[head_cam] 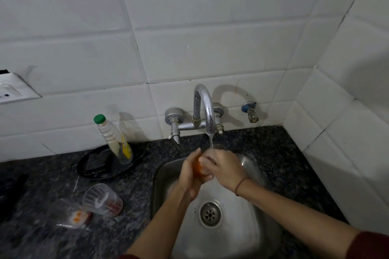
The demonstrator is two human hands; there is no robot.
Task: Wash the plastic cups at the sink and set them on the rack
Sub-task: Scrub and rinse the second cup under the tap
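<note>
Over the steel sink (pixel 248 235), both hands wrap one clear plastic cup (pixel 220 147) with an orange base, held under the water that runs from the chrome tap (pixel 205 109). My left hand (pixel 190 171) grips the cup's orange lower part. My right hand (pixel 224 164) grips its upper part, and only the rim shows above the fingers. On the counter to the left lie two more clear cups: one (pixel 101 198) with a dark red base and one (pixel 69 213) with orange marks on its base. No rack is in view.
A soap bottle (pixel 114 140) with a green cap leans on a black round tray (pixel 105 164) left of the sink. The dark granite counter (pixel 130 200) surrounds the basin. White tiled walls close in behind and on the right. The drain (pixel 210 213) sits mid-basin.
</note>
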